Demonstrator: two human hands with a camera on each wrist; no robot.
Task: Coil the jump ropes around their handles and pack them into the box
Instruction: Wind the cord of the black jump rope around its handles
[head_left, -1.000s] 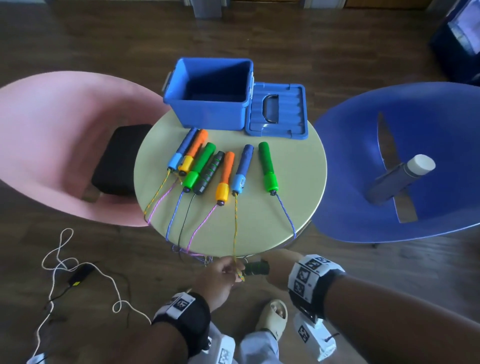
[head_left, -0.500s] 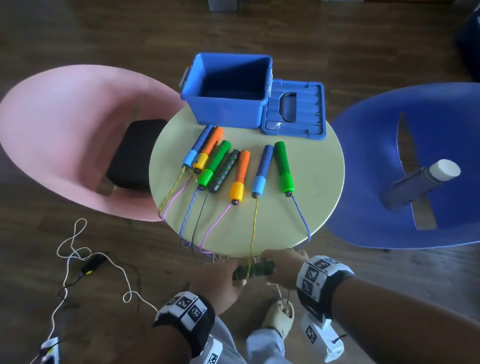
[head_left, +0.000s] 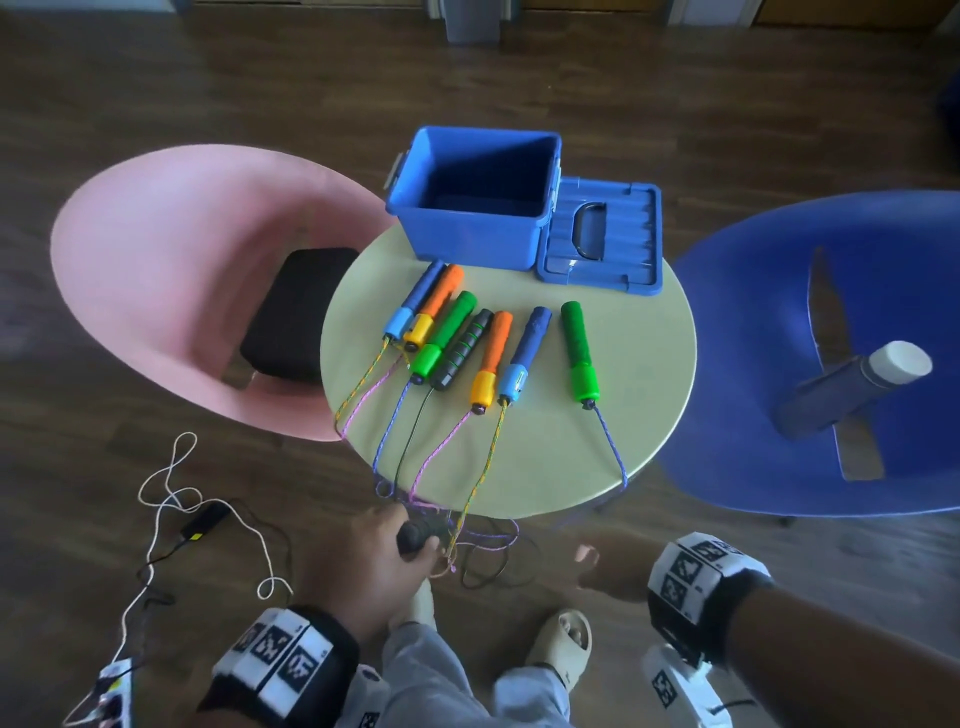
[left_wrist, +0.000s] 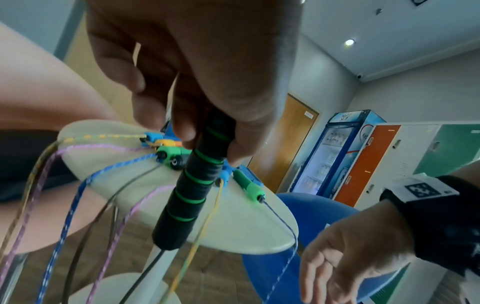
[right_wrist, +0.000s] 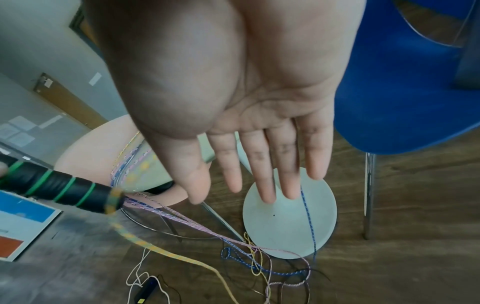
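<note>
My left hand (head_left: 387, 558) grips a black handle with green rings (left_wrist: 192, 185) (right_wrist: 62, 189) just below the near edge of the round table (head_left: 639, 364); its black cord hangs from the lower end. My right hand (head_left: 605, 571) (right_wrist: 259, 164) hovers to the right of it, palm flat, fingers straight, holding nothing. Several jump-rope handles (head_left: 491, 358) in blue, orange, green and black lie side by side on the table, their ropes (head_left: 441, 452) trailing over the near edge to the floor. The open blue box (head_left: 475, 200) stands at the table's far side.
The box's blue lid (head_left: 602, 236) lies flat to the right of the box. A pink chair (head_left: 171, 275) stands left, a blue chair (head_left: 810, 395) with a grey bottle (head_left: 852, 387) right. Tangled ropes (right_wrist: 259, 265) and a white cable (head_left: 166, 499) lie on the wooden floor.
My right hand has let go of the black handle and moved off to the right, opening flat. The left hand now holds the handle alone.
</note>
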